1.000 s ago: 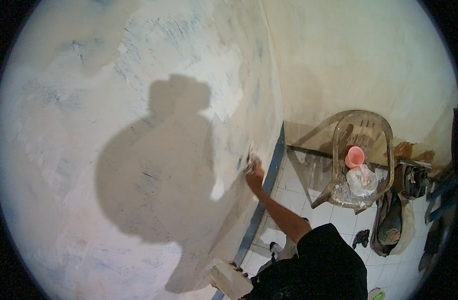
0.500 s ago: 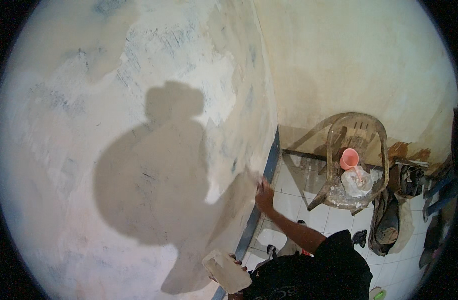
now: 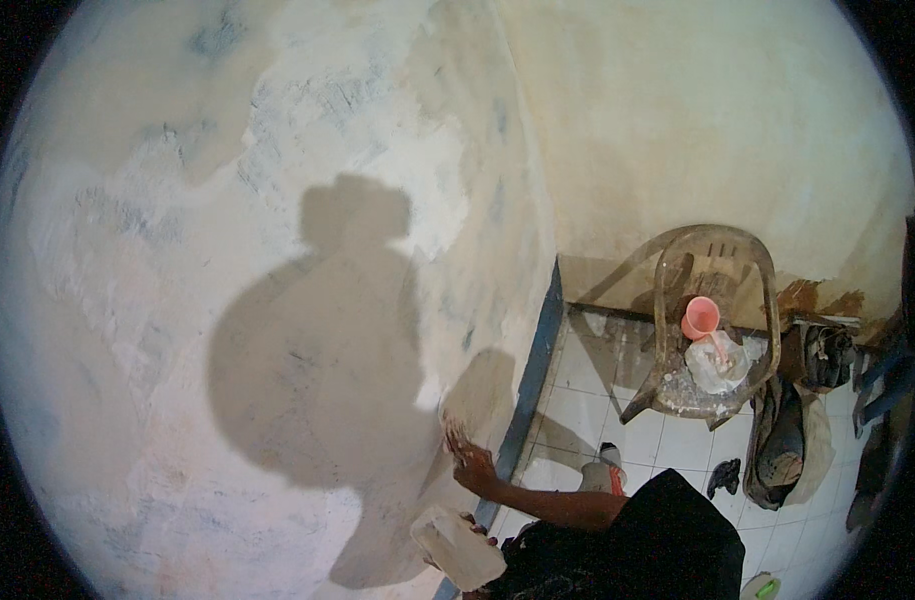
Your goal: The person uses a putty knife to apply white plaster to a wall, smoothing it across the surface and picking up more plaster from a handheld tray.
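Note:
The wall (image 3: 127,400) before me is coated in patchy white and beige putty with bluish marks. My right hand (image 3: 469,467) is closed on what looks like a thin, flat putty scraper (image 3: 450,424), held against the wall low near the corner. The blade is hard to make out against the wall. Below it, my left hand (image 3: 479,527) grips a pale rectangular tray (image 3: 442,540) by its edge, close to my body. Most of that hand is hidden behind the tray. My shadow falls across the wall.
A stained plastic chair (image 3: 667,345) stands by the adjoining wall, carrying a pink dipper (image 3: 700,317) and a whitish plastic bag (image 3: 717,365). Right of it are a dark open bag (image 3: 777,455) and a black rag (image 3: 723,478) on the white tiles. A blue skirting (image 3: 539,355) borders the wall.
My right hand has moved left and down, away from the corner and over the wall. My left hand and the tray have barely shifted.

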Demonstrator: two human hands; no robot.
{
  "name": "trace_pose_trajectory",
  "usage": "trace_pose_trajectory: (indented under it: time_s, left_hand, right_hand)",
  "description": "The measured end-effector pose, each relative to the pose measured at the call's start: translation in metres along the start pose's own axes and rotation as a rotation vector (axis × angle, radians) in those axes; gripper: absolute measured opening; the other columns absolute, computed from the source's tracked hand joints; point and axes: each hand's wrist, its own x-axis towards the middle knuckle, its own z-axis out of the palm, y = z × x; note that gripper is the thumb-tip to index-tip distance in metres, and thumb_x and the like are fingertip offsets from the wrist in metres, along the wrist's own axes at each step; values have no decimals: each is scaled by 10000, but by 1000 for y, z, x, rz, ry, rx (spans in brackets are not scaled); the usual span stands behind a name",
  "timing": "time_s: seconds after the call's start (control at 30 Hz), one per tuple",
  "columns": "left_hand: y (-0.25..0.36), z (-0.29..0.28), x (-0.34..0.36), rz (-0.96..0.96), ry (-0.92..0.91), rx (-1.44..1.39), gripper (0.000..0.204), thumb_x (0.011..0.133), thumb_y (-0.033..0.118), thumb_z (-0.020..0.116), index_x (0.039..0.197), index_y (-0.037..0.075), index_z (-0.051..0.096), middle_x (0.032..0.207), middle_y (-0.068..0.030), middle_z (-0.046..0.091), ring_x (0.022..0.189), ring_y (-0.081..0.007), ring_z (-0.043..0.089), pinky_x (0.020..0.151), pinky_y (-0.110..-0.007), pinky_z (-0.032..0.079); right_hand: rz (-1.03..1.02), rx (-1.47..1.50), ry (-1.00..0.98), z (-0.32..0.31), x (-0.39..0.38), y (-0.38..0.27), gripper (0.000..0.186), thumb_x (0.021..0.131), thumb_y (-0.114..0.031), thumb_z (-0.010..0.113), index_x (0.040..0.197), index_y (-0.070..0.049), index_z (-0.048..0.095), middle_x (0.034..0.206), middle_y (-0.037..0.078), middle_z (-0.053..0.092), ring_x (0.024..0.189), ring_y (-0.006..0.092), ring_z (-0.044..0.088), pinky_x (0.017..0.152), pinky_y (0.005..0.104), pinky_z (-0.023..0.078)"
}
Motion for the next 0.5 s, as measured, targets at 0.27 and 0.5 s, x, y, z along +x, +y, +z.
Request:
trace_pose_trajectory:
  time_s: [0.27,0.5]
  left_hand:
    - [-6,39,1,2,11,48,863,682,757,432,1193,62,414,993,-130,539,745,-297,546,589,-498,462]
    - [-9,86,-4,88,444,572,768,700,768,354,955,72,554,663,-88,554,493,-243,509,435,-406,439]
  right_hand:
    - [236,-8,479,-87,82,33,568,713,-58,480,1279,-62,441,784,188,582,655,349,547,583,439,423]
    - [139,-177,382,-26,86,-32,632,627,-51,517,1256,-56,462,926,155,576,834,316,569,674,413,438]
